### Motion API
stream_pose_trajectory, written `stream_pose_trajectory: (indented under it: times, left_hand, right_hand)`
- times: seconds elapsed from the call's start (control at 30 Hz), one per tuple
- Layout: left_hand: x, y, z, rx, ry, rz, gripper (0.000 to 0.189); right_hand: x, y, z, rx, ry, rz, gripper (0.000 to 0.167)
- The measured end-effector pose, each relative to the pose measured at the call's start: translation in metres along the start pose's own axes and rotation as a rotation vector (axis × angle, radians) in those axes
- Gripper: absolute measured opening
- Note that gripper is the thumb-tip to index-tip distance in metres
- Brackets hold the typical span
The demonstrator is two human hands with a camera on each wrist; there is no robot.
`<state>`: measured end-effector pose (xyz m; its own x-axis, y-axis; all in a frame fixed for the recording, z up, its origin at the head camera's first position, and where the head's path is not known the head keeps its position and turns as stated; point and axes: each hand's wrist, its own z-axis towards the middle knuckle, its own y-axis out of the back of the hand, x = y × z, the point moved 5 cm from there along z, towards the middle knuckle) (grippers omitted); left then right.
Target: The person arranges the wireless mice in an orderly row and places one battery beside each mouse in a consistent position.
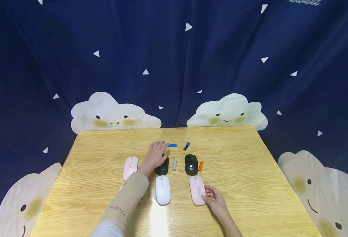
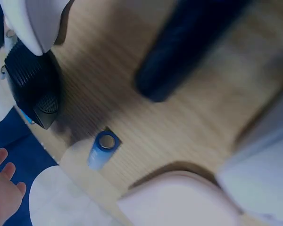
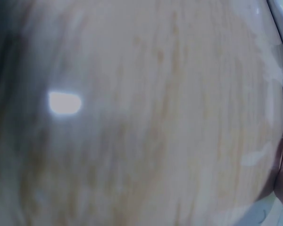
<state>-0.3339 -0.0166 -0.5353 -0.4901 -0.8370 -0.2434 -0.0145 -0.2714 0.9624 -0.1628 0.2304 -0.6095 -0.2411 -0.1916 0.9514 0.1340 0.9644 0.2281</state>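
Observation:
In the head view my left hand reaches over the left black mouse. Its fingertips are beside a blue battery; whether they touch it is unclear. The left wrist view shows the loosely spread fingers at the lower left edge. My right hand holds the right side of a pink mouse between thumb and curled fingers. A white mouse lies to the left of that one. A grey battery sits between the two black mice.
Another black mouse has an orange battery at its right. A dark battery lies behind it. At the left is a second pink mouse. My left forearm partly covers other items on the wooden table. A blue curtain hangs behind.

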Motion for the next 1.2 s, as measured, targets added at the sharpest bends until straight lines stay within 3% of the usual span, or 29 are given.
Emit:
stream_pose_trajectory:
  times: [0.17, 0.33, 0.6, 0.77, 1.03, 1.2]
  left_hand:
    - [-0.002, -0.010, 0.021, 0.075, 0.024, 0.010, 0.050]
    - [-0.004, -0.021, 0.034, 0.157, 0.056, 0.028, 0.050]
    - [-0.009, -0.033, 0.040, 0.278, 0.117, 0.067, 0.048]
    - [-0.014, -0.034, 0.040, 0.332, 0.107, 0.093, 0.048]
    - [-0.020, -0.040, 0.046, 0.363, 0.099, 0.137, 0.047]
    - [-0.028, -0.038, 0.047, 0.323, 0.098, 0.135, 0.044]
  right_hand:
    - [0.002, 0.000, 0.000, 0.000, 0.002, 0.006, 0.046]
    - [0.003, 0.000, -0.001, -0.006, 0.006, -0.005, 0.044]
    - [0.002, 0.000, -0.001, -0.010, 0.012, 0.005, 0.043]
    - [0.000, 0.000, 0.001, 0.001, -0.001, 0.010, 0.044]
    - [0.002, 0.001, 0.000, -0.008, 0.006, -0.002, 0.044]
    - [0.002, 0.001, 0.000, -0.013, 0.007, 0.001, 0.044]
